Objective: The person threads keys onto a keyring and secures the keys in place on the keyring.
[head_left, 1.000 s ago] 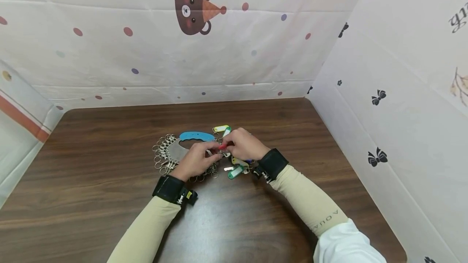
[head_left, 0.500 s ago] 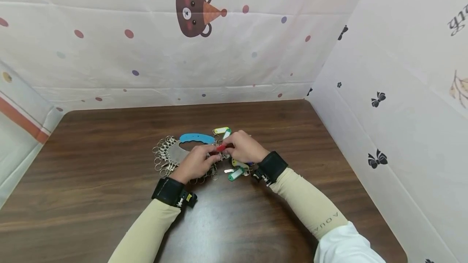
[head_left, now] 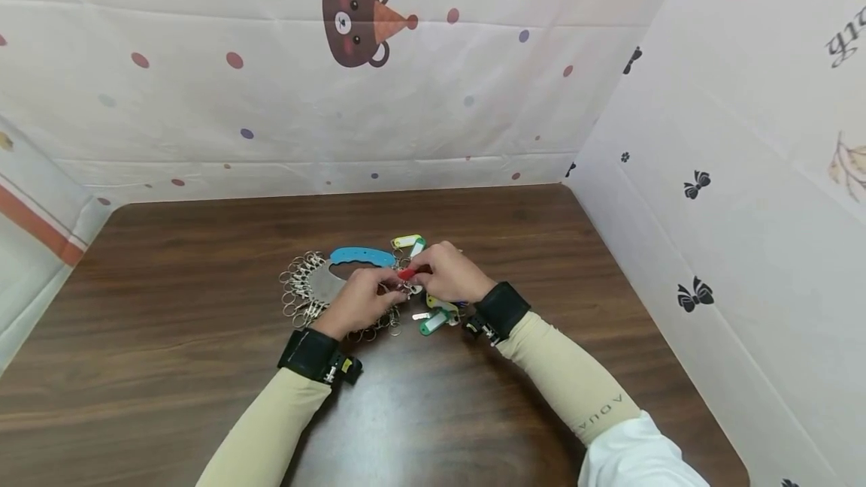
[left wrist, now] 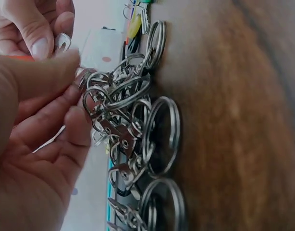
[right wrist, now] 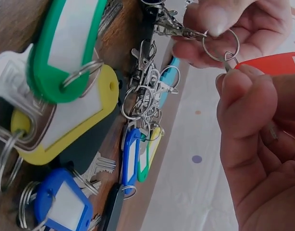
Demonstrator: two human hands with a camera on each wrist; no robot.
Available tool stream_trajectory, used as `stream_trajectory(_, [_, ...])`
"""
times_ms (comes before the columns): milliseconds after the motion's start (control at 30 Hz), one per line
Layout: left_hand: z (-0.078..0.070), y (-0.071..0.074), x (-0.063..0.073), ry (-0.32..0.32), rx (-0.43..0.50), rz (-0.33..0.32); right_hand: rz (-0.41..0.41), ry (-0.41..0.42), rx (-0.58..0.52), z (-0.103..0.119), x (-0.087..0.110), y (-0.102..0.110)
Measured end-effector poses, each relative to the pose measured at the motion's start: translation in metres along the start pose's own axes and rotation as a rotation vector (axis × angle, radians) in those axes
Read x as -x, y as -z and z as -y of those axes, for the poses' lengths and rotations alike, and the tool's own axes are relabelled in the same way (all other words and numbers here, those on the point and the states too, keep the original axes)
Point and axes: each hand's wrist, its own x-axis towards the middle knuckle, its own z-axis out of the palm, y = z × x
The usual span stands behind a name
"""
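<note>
Even, fairly bright light filled the head view, lifting the pale backdrop and leaving a whitish glare on the worktop near its front; soft shadows lay beside the sleeves. Both wrist views looked dimmer and softer; in the left, wood grain blurred while metal rings glinted.

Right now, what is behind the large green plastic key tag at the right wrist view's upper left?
Behind the green tag, part of a yellow plastic key tag and a toothed grey metal key blade show at its edges. Whatever that tag covers cannot be seen.
</note>
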Motion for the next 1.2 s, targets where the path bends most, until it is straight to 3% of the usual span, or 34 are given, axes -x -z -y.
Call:
stream_trajectory(367, [-0.0002,-0.0029,-0.0014,-0.036,0.025,-0.128,-0.017,0.024,-0.002,-0.0011,0.0003,-0.0003])
stream_trajectory(567, [-0.0004,-0.0050,-0.0005,-0.010,0.051,-0.120,-0.016,0.028,-0.009,-0.0007,0.0008,-0.0009])
stream_trajectory(900, [-0.0001,-0.0079,0.0037,-0.029,-0.011,-0.127,-0.014,0.016,-0.011,-0.0021,0.0033,-0.0044])
stream_trajectory(1067, [0.0009,-0.0067,0.0023,-0.072,-0.033,-0.140,-0.041,0.034,0.001,-0.0019,0.0013,-0.0035])
stream_trajectory(1200, [0.0014,-0.0048,0.0027,-0.075,-0.033,-0.117,-0.033,0.039,-0.001,-0.0018,0.0008,-0.0028])
